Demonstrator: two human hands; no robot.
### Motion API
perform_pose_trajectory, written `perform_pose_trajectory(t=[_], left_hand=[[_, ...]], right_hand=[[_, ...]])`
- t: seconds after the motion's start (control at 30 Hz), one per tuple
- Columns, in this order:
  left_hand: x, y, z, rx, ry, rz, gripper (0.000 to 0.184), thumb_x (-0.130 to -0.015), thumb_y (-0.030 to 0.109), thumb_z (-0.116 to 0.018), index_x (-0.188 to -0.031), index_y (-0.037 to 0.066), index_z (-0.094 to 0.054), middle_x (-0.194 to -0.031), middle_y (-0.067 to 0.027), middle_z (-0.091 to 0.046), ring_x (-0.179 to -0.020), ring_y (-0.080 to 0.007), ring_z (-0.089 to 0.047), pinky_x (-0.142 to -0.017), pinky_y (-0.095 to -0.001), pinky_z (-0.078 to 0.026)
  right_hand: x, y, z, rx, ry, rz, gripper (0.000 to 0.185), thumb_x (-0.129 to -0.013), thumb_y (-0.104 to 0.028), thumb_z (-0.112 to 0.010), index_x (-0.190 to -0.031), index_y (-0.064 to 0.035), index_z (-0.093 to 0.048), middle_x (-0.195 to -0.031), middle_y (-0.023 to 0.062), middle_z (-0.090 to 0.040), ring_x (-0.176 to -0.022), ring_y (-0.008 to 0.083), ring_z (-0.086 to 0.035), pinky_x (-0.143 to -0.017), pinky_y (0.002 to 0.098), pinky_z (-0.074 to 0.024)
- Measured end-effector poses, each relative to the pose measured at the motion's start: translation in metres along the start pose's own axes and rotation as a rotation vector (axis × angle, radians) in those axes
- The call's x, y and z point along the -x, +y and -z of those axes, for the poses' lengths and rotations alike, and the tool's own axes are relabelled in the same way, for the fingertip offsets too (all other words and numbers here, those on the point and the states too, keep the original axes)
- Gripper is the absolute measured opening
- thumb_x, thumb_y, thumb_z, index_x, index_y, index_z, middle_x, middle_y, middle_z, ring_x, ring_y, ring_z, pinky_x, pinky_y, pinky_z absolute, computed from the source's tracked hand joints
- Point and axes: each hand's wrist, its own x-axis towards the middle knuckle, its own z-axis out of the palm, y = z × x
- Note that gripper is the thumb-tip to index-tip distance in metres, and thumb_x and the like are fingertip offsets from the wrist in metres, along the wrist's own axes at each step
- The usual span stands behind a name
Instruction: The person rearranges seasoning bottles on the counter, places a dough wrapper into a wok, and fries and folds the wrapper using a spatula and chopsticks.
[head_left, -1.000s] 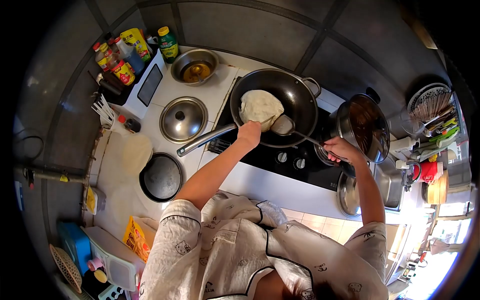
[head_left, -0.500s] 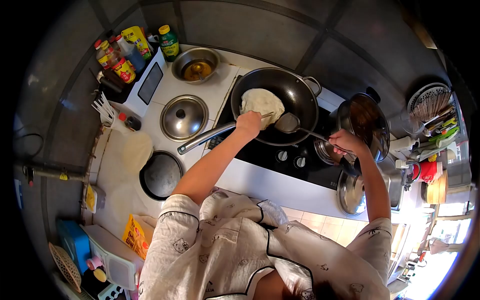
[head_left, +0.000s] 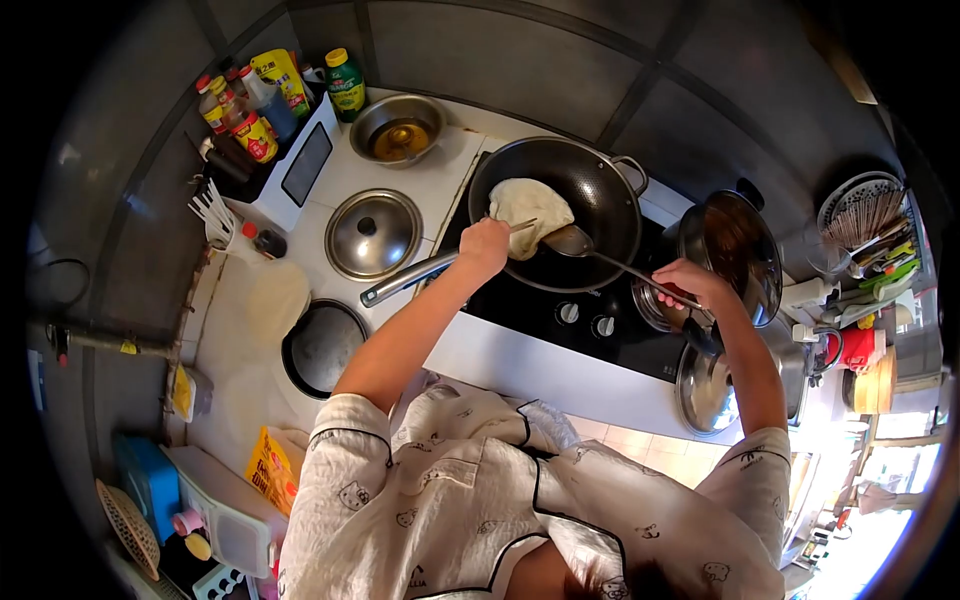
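A pale round flatbread [head_left: 527,202] lies against the left side of a dark wok [head_left: 600,195] on the stove. My left hand [head_left: 484,246] is closed on chopsticks [head_left: 523,226], whose tips rest at the flatbread's lower edge. Beneath that hand the wok's long handle [head_left: 405,280] sticks out to the left. On the other side, my right hand [head_left: 690,284] grips the handle of a metal spatula [head_left: 570,241]. The spatula's blade is inside the wok, at the flatbread's lower right edge; whether it reaches under the bread I cannot tell.
Left of the stove are a metal lid [head_left: 372,235], a bowl of yellow liquid [head_left: 398,130] and a black pan [head_left: 325,348]. Another pale dough round [head_left: 275,303] lies on the counter. A large pot [head_left: 735,250] stands on the right, with bottles [head_left: 250,130] at the back left.
My left hand has drawn slightly left and down along the chopsticks' line. The spatula blade has tilted and shifted a little left, toward the flatbread. The bread's lower edge looks more folded.
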Motion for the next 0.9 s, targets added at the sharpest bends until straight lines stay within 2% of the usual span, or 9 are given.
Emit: perform_pose_trajectory(t=[0.1,0.2,0.3,0.43,0.53,0.67,0.8,0.9], left_hand=[[-0.001,0.005,-0.003,-0.008,-0.044,0.001,0.02,-0.066,0.007,-0.064,-0.084,0.0,-0.06,-0.082,-0.0176,-0.063,-0.079,-0.0316,-0.062,-0.068,-0.0375,-0.051],[-0.001,0.007,-0.007,-0.02,-0.043,0.01,0.022,-0.064,0.009,-0.068,-0.083,0.001,-0.06,-0.082,-0.0171,-0.063,-0.079,-0.0313,-0.062,-0.068,-0.0376,-0.051],[-0.002,0.005,-0.008,-0.017,-0.045,-0.011,0.023,-0.064,0.011,-0.07,-0.082,0.001,-0.06,-0.081,-0.0168,-0.063,-0.08,-0.031,-0.062,-0.068,-0.0376,-0.051],[-0.003,0.006,-0.008,-0.016,-0.043,-0.015,0.023,-0.064,0.012,-0.07,-0.082,0.001,-0.061,-0.081,-0.0166,-0.063,-0.079,-0.031,-0.062,-0.068,-0.0376,-0.051],[-0.002,0.01,-0.001,-0.008,-0.057,-0.003,0.024,-0.063,0.011,-0.07,-0.082,0.001,-0.061,-0.081,-0.0169,-0.063,-0.079,-0.0312,-0.062,-0.069,-0.0376,-0.051],[0.001,0.005,0.001,0.014,-0.045,0.006,0.021,-0.064,0.009,-0.068,-0.082,0.0,-0.061,-0.082,-0.0175,-0.063,-0.08,-0.0316,-0.062,-0.069,-0.0378,-0.051],[0.001,0.001,-0.003,0.025,-0.022,0.026,0.017,-0.066,0.004,-0.061,-0.082,0.001,-0.06,-0.083,-0.0176,-0.062,-0.08,-0.0322,-0.062,-0.068,-0.0383,-0.051],[0.002,0.001,-0.002,0.028,-0.043,0.026,0.016,-0.067,0.002,-0.058,-0.082,0.001,-0.06,-0.083,-0.0177,-0.062,-0.08,-0.0324,-0.062,-0.068,-0.0389,-0.051]], right_hand=[[0.0,0.001,-0.003,-0.043,-0.001,-0.029,0.018,-0.087,-0.017,-0.048,-0.087,-0.0024,-0.059,-0.06,0.0035,-0.054,-0.045,0.009,-0.048,-0.038,0.0219,-0.037],[0.004,-0.004,-0.001,0.153,-0.019,-0.02,0.019,-0.087,-0.016,-0.048,-0.089,-0.0004,-0.059,-0.059,0.0044,-0.054,-0.046,0.01,-0.049,-0.038,0.0226,-0.038],[0.009,-0.013,-0.001,0.21,0.005,0.026,0.019,-0.084,-0.011,-0.048,-0.076,0.0026,-0.058,-0.053,0.0065,-0.052,-0.04,0.0117,-0.046,-0.034,0.0243,-0.0336],[0.0,-0.022,-0.005,0.319,-0.032,0.054,0.021,-0.082,-0.01,-0.048,-0.069,0.0036,-0.057,-0.053,0.0084,-0.052,-0.039,0.0132,-0.046,-0.033,0.0257,-0.0339],[-0.002,-0.035,-0.019,0.4,-0.03,0.029,0.02,-0.086,-0.013,-0.047,-0.083,0.001,-0.06,-0.056,0.0044,-0.053,-0.043,0.0102,-0.047,-0.038,0.0234,-0.0369],[0.004,-0.042,-0.015,0.549,0.101,-0.006,0.021,-0.086,-0.015,-0.046,-0.08,0.0006,-0.059,-0.055,0.0043,-0.052,-0.043,0.0103,-0.047,-0.037,0.0239,-0.0372],[0.01,-0.05,-0.017,0.686,0.189,0.001,0.021,-0.085,-0.017,-0.048,-0.084,0.0011,-0.06,-0.055,0.0054,-0.055,-0.043,0.0124,-0.051,-0.038,0.0254,-0.0417],[0.011,-0.05,-0.037,0.637,0.29,0.128,0.02,-0.079,-0.013,-0.048,-0.076,0.0029,-0.06,-0.052,0.0104,-0.056,-0.041,0.0167,-0.055,-0.039,0.0286,-0.0467]])
